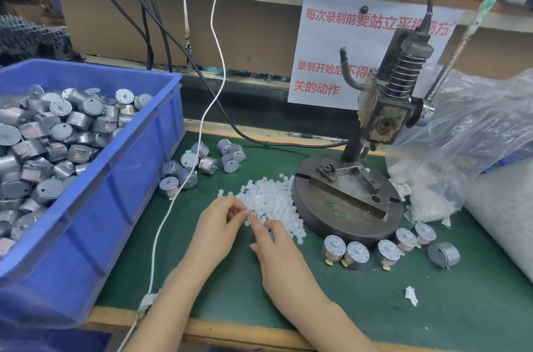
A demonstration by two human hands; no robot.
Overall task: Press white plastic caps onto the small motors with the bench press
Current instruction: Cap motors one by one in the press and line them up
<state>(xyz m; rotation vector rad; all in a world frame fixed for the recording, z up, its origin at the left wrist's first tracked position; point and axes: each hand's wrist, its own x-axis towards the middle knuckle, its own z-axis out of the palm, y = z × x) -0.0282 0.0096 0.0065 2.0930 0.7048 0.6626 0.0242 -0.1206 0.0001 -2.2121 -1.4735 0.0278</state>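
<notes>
The cap pile [271, 201] lies loose on the green surface [432, 308], just left of the bench press [346, 198] base, with both hands at its near-left edge. The caps are too small to tell which way each faces. Five motors [389, 252] stand in a row at the base's near rim, shaft ends up; a sixth motor [443, 254] beside them lies on its side. The blue bin [129, 178] at far left holds many more. On the left hand [219, 232] the fingers are curled, tips drawn together at the pile; whether a cap sits between them cannot be told. On the right hand [278, 253] the index is straight, meeting the left fingertips, the other fingers curled onto the caps; any hold is unclear.
</notes>
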